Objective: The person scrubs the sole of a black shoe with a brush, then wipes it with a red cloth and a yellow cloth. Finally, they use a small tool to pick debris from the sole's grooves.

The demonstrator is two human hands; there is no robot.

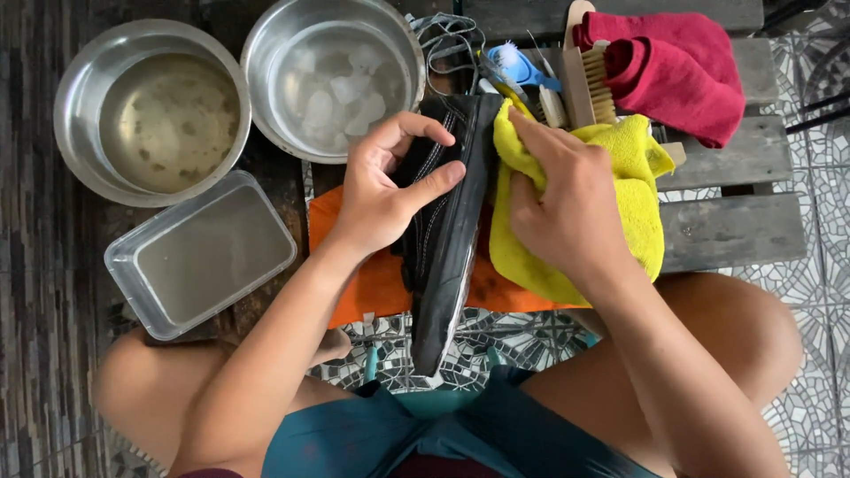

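Gripping black shoe (443, 230), left hand (376, 190), right hand (567, 199) beside

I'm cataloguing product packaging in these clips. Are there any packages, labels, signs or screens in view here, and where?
None that can be made out: no package, sign or screen shows.
Clear plastic tub: left of the shoe, rectangular, unlabelled, holding cloudy water.
Black shoe: held in the left hand, no readable tag visible.
Yellow cloth: under the right hand, plain.
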